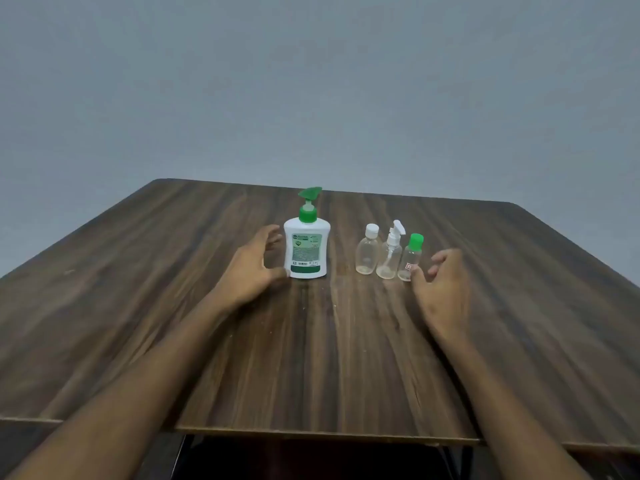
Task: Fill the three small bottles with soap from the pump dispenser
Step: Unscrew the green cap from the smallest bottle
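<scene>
A white soap dispenser (306,249) with a green pump head stands upright near the middle of the dark wooden table (173,323). To its right three small clear bottles stand in a row: one with a white cap (366,253), one with a white spray top (390,257), one with a green cap (408,259). My left hand (251,268) is just left of the dispenser, fingers spread, the thumb at its base. My right hand (443,289) hovers beside the green-capped bottle, fingers apart, thumb near its base. Neither hand grips anything.
A plain grey wall rises behind the table's far edge. The table's near edge (329,436) runs across the bottom, with dark frame parts below it.
</scene>
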A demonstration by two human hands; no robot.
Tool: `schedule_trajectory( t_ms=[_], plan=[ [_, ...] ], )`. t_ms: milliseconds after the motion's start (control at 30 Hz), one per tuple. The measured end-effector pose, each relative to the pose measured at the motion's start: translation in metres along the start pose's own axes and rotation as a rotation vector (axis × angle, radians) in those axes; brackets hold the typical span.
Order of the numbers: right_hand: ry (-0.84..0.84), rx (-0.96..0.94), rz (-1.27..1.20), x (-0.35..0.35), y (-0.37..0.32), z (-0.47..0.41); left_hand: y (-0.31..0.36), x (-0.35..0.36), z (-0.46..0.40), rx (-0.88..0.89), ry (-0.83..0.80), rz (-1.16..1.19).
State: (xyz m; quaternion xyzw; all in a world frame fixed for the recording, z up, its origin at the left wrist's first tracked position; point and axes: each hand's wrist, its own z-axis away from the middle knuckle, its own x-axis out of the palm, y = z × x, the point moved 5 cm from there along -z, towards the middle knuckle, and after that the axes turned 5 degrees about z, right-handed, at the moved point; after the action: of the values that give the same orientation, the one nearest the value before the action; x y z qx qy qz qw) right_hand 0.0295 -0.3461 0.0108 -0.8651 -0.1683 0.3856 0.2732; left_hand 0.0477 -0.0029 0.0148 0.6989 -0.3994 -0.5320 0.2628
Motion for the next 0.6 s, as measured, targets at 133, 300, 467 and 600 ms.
schedule_trajectory(
  t_ms=[133,300,467,600],
  plan=[
    [-0.153,0.111,-0.101,0.010,0.012,-0.013,-0.006,0.007,-0.012,-0.010,-0.048,0.104],
    [-0.250,0.037,-0.117,0.027,0.015,-0.022,-0.011,0.019,-0.025,0.006,-0.047,0.195],
    [-0.287,-0.019,-0.162,0.035,0.017,-0.027,-0.016,0.022,-0.030,0.041,-0.069,0.237],
    [-0.270,-0.022,-0.199,0.036,0.019,-0.028,-0.018,0.022,-0.029,0.056,-0.094,0.236]
  ],
)
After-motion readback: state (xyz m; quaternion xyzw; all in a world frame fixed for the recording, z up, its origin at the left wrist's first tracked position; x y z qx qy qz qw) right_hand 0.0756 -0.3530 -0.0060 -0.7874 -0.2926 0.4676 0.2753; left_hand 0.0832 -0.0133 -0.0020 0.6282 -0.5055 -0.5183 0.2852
